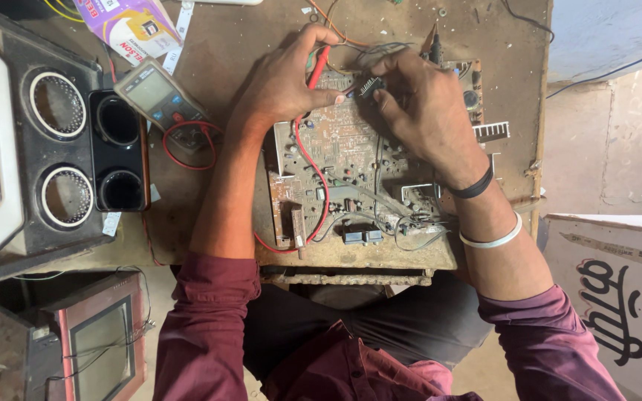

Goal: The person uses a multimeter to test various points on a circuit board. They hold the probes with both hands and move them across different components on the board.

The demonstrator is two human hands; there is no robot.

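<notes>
A red probe [319, 65] is being pinched by the left hand [280, 85]; a black part [369, 86] is being clamped by the right hand [429, 111] over the board [336, 148] mid-worktop. Light, fragile parts, probably best gripped by insulated bodies.

Even, soft daylight, moderately bright, no harsh glare.

Lit from the upper right; faint shadows under the bare forearms across the dusty brown circuit board [351, 171]. Sharp at centre, slightly soft and stretched toward edges; pale wall at right nearly washed out.
</notes>
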